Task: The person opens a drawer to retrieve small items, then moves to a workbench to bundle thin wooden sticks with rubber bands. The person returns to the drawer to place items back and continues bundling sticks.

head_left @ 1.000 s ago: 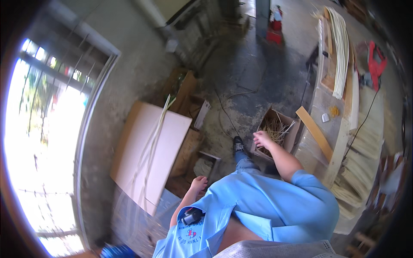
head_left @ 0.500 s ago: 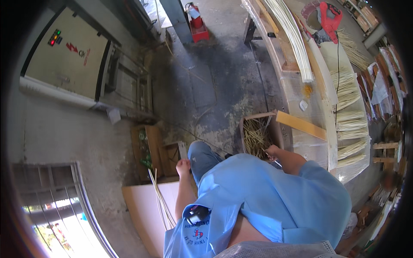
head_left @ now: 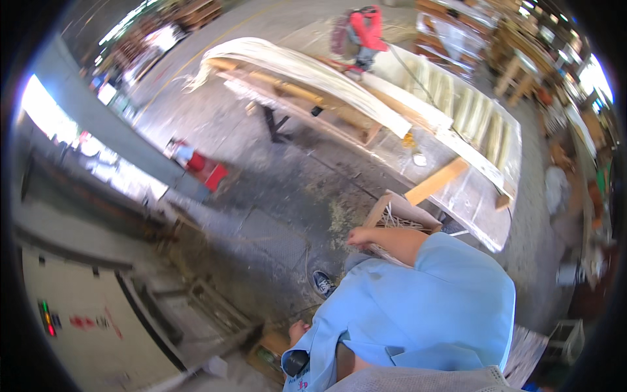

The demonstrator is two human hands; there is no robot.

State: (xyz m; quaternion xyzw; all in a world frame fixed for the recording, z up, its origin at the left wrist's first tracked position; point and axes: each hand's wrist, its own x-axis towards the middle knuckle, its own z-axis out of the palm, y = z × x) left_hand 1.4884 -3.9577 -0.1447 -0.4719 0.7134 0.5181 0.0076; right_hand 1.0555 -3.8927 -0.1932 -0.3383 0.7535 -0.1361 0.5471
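Here, the right hand (head_left: 358, 238) is near sticks (head_left: 392, 219) in a box (head_left: 413, 208), the left hand (head_left: 298, 332) well away. I cannot tell if either grip is closed. Maybe walking; taking sticks would need reaching in.

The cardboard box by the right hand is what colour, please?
The cardboard box is brown; head view.

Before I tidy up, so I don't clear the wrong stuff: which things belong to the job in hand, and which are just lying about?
Probably the job's, being nearest the right hand:
- box
- sticks in it

Seemingly just there, farther off:
- extinguisher
- stool
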